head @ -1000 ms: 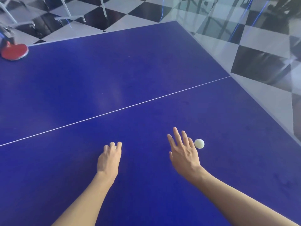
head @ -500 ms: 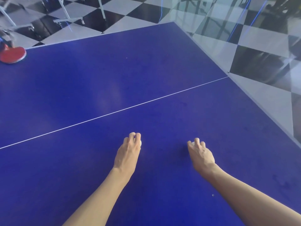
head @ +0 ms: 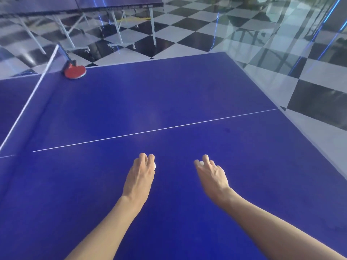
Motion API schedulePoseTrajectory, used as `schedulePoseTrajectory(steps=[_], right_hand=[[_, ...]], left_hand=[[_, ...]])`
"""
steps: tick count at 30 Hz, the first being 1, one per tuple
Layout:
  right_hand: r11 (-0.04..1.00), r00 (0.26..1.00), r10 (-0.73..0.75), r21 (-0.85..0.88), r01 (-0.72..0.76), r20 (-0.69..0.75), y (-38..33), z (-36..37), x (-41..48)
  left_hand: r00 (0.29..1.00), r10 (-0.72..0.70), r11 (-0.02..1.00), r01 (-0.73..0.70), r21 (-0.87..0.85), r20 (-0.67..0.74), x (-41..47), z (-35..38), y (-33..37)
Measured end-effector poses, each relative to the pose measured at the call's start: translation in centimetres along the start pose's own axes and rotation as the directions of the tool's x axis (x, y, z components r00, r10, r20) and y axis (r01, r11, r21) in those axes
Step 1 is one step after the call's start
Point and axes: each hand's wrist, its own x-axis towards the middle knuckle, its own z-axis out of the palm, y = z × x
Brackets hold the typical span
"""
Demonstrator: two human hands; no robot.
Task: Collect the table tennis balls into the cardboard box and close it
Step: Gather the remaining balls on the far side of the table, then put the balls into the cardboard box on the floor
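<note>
Two table tennis balls are in view, one in each hand. The first ball (head: 154,165) shows only as a white sliver at the thumb side of the left hand (head: 139,177), whose fingers are curled down over it, gripping it. The second ball (head: 201,163) is likewise mostly hidden, seen as a small white patch under the curled fingers of the right hand (head: 214,175), which grips it. Both hands are palm down, side by side and apart, low over the blue table (head: 169,94); whether they touch the surface cannot be told. They sit just on the near side of the white centre line (head: 155,130). At the left the net (head: 26,104) runs off toward the far edge, and a red paddle (head: 75,71) lies by its far post. Beyond the table, a second table (head: 84,6) stands on a black-and-white checkered floor (head: 187,21).
</note>
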Motion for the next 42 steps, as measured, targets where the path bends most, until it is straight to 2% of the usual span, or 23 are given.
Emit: schedulePoseTrajectory(steps=[6, 10, 16, 20, 25, 28, 32, 39, 42], right_hand=[[0.975, 0.96, -0.221, -0.073, 0.212, -0.172, -8.8, -3.4, -4.6], [0.923, 0.886, -0.385, -0.089, 0.375, -0.258, -16.1, -5.1, -10.4], [0.822, 0.756, -0.559, -0.109, 0.559, -0.341, -26.3, -6.3, -22.6], [0.754, 0.696, -0.643, -0.103, 0.649, -0.32, -30.9, -5.3, -31.8], [0.657, 0.611, -0.744, -0.123, 0.744, -0.271, -36.3, -4.3, -42.3], [0.547, 0.502, -0.809, -0.082, 0.833, -0.305, -40.3, -4.0, -47.6], [0.342, 0.31, -0.892, -0.046, 0.938, -0.329, -46.2, -3.9, -54.4], [0.052, 0.032, -0.964, -0.067, 0.996, -0.263, -56.9, -1.3, -64.3], [-0.05, -0.068, -0.971, -0.084, 0.995, -0.227, -62.5, 0.6, -68.1]], left_hand=[[0.986, -0.138, 0.988, 0.144, 0.053, -0.096, -9.8, -5.1, -3.8], [0.951, -0.261, 0.956, 0.278, 0.089, -0.164, -19.5, -8.7, -6.5], [0.848, -0.48, 0.862, 0.504, 0.062, -0.224, -37.6, -12.1, -9.1], [0.766, -0.616, 0.768, 0.636, 0.074, -0.187, -50.2, -13.2, -9.0], [0.684, -0.711, 0.681, 0.727, 0.086, -0.161, -64.2, -14.7, -7.7], [0.628, -0.759, 0.619, 0.778, 0.113, -0.172, -71.0, -15.2, -7.7], [0.477, -0.871, 0.468, 0.879, 0.094, -0.12, -79.2, -14.8, -8.5], [0.268, -0.958, 0.26, 0.962, 0.087, -0.104, -92.5, -13.1, -10.9], [0.157, -0.984, 0.147, 0.983, 0.115, -0.085, -98.7, -12.1, -12.8]])
